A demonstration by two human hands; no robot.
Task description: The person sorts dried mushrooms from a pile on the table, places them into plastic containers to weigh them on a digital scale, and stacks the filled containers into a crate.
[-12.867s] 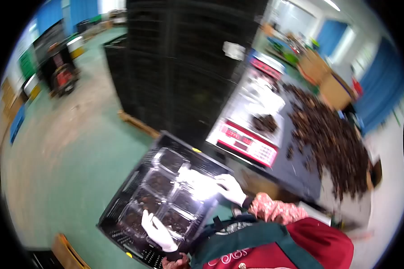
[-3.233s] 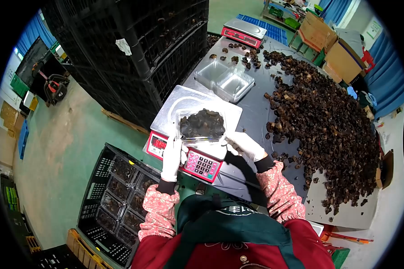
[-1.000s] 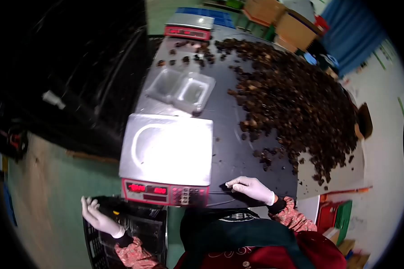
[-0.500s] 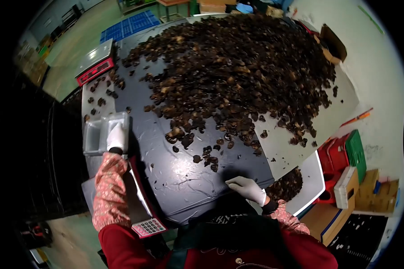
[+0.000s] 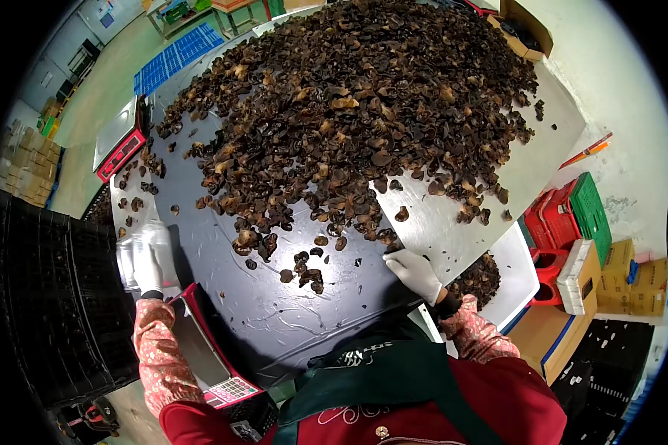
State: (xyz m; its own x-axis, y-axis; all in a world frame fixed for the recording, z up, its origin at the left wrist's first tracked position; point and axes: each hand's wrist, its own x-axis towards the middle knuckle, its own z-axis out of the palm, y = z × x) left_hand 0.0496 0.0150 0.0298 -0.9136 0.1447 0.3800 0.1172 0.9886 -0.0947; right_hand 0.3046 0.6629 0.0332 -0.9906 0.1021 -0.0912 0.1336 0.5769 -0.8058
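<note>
My left hand [image 5: 149, 273], in a white glove, is on a clear plastic tray [image 5: 165, 252] at the table's left edge. Its fingers appear closed on the tray, though glare blurs the grip. My right hand [image 5: 416, 276], also gloved, is low over the table near the front edge of a large heap of dark brown wood ear mushrooms [image 5: 364, 119]. Its fingers stretch leftward close to a few loose pieces, and I see nothing held in them. A small cluster of mushrooms [image 5: 309, 278] lies apart on the dark sheet [image 5: 274, 319].
A red scale with a keypad [image 5: 230, 391] sits by my left forearm, and another scale [image 5: 120, 144] stands farther off. To the right are a white bin [image 5: 518, 274] with more mushrooms, red crates [image 5: 553, 226] and cardboard boxes [image 5: 631, 278]. Black crates [image 5: 52, 297] rise at left.
The view has shifted, so the table sits differently in it. My right hand has moved forward, closer to the heap's edge. My left hand remains at the plastic tray.
</note>
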